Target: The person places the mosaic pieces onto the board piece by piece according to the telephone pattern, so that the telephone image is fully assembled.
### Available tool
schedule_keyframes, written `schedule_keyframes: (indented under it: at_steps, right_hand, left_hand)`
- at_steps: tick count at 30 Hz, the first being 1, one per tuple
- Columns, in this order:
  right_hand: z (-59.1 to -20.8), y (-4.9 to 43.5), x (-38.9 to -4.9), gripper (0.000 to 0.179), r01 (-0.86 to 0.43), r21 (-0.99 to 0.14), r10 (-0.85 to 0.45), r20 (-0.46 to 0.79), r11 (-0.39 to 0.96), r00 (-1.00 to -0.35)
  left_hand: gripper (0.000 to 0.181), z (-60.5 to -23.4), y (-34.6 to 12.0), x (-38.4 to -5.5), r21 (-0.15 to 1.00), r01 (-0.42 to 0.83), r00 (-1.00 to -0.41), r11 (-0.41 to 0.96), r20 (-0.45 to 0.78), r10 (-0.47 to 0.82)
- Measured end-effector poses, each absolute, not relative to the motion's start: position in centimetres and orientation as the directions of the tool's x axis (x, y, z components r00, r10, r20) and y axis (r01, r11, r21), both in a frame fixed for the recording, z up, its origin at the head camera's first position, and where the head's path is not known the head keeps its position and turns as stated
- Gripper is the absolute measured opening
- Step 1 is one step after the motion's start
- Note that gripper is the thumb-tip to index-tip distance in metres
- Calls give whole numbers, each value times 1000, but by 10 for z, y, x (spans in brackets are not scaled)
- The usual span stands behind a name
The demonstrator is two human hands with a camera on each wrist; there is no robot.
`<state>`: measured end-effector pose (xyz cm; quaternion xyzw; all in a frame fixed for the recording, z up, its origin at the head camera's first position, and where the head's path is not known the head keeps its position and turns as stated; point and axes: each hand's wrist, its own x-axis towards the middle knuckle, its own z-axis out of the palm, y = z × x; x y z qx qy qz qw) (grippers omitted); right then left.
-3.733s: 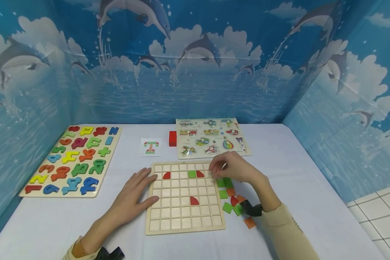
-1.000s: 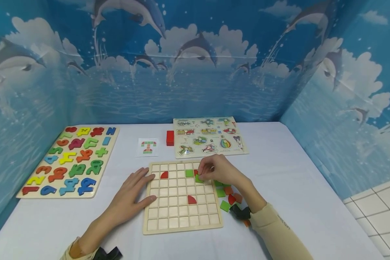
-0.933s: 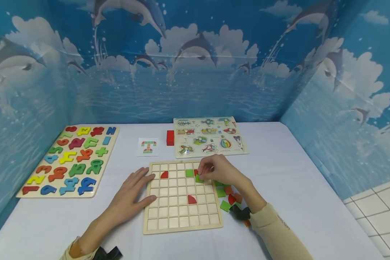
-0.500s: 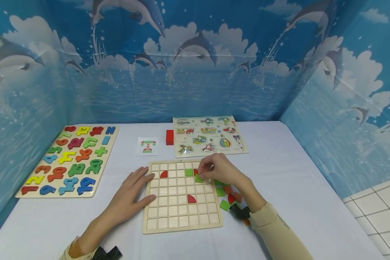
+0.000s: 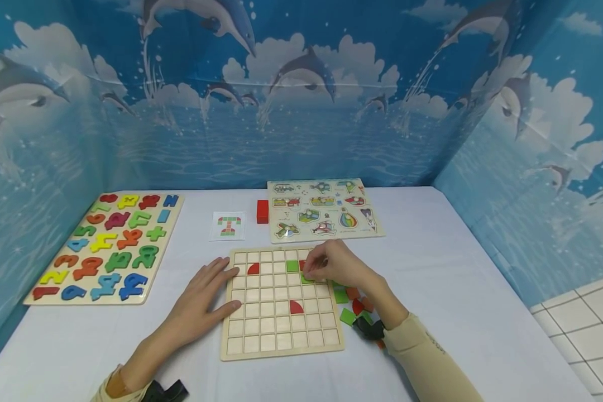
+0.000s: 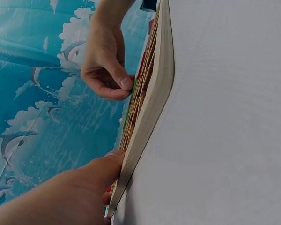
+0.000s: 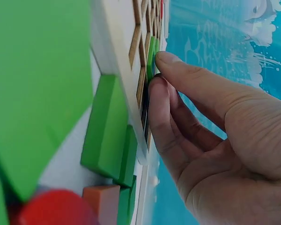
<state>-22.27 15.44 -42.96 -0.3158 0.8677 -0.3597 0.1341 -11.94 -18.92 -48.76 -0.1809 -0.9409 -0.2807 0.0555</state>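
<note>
A wooden grid board lies on the white table. Its cells hold red quarter-circle tiles and a green square tile; another red one is half hidden by my right hand. That hand is at the board's upper right, thumb and fingertips pinching a second green square tile, partly covered. In the right wrist view, the thumb tip meets a green tile at the grid. Spread fingers of my left hand rest on the board's left edge; the left wrist view shows its thumb on the rim.
Loose green, orange and red tiles lie right of the board, partly under my right wrist. Behind it are a card with a T-like pattern, a red block and a picture puzzle. A number puzzle lies left.
My right hand has carried the green square tile from the board's right edge to the cell below the upper-right red piece. Its fingers now cover more of the tile. The left hand stays put.
</note>
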Motion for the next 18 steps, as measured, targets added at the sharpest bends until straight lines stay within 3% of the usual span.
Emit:
schedule_keyframes:
  at_steps: [5, 13, 18]
  right_hand:
    - [-427, 154, -221, 4, -445, -709, -643, -15, 546, -766]
    - [-419, 177, -232, 5, -410, -680, -567, -11, 608, -823]
    - [-418, 204, -244, 12, -376, -701, -591, -81, 606, -802]
  left_hand:
    - [70, -485, -189, -119, 509, 378, -926, 774, 216, 311]
    - [69, -485, -188, -118, 503, 397, -917, 768, 244, 314]
    - [68, -484, -188, -118, 509, 399, -916, 762, 250, 313]
